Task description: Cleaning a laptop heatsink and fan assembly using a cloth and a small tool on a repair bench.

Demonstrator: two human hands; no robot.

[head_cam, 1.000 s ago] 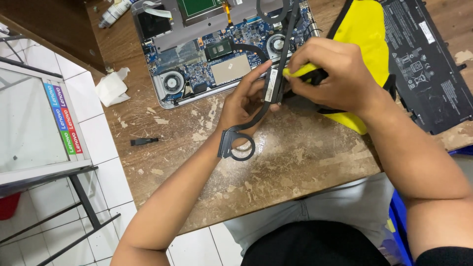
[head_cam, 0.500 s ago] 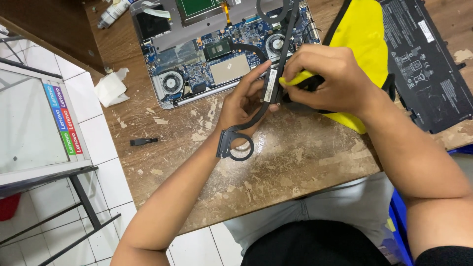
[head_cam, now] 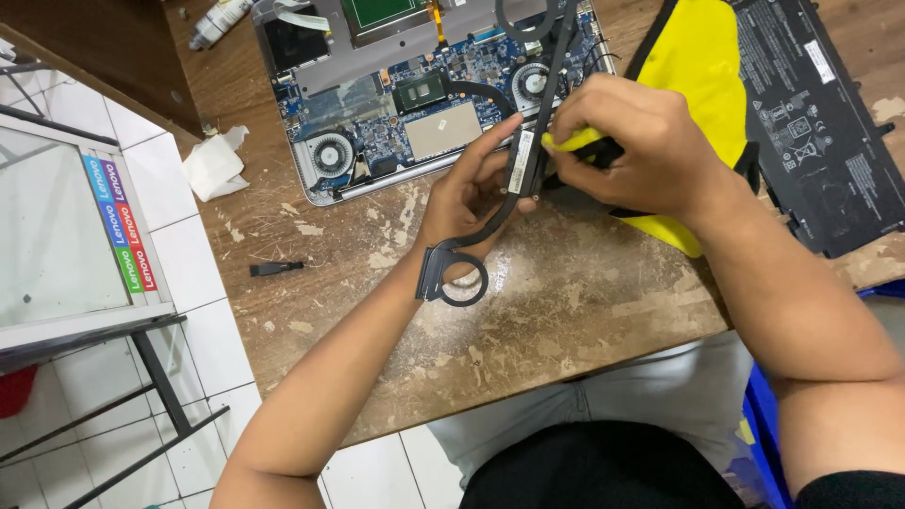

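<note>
My left hand point(head_cam: 471, 193) holds a long black heat pipe assembly point(head_cam: 521, 170) upright over the wooden table point(head_cam: 528, 320); it ends in a ring-shaped bracket point(head_cam: 452, 276) at the bottom and another ring near the top. My right hand point(head_cam: 650, 141) grips a tool with a yellow and black handle point(head_cam: 577, 143), its tip against the middle of the heat pipe. Behind the hands lies an opened laptop point(head_cam: 396, 104) with its blue circuit board and two round fans point(head_cam: 330, 155) exposed.
A flat black battery pack point(head_cam: 811, 113) lies at the right, next to a yellow cloth point(head_cam: 702, 66). A crumpled white tissue point(head_cam: 215, 168) and a small black bit point(head_cam: 275, 269) lie at the left. A tube point(head_cam: 219, 21) rests at the top. White tiled floor lies beyond the table's left edge.
Both hands and the heat pipe stay in nearly the same place; the right hand shifted only slightly on the tool.
</note>
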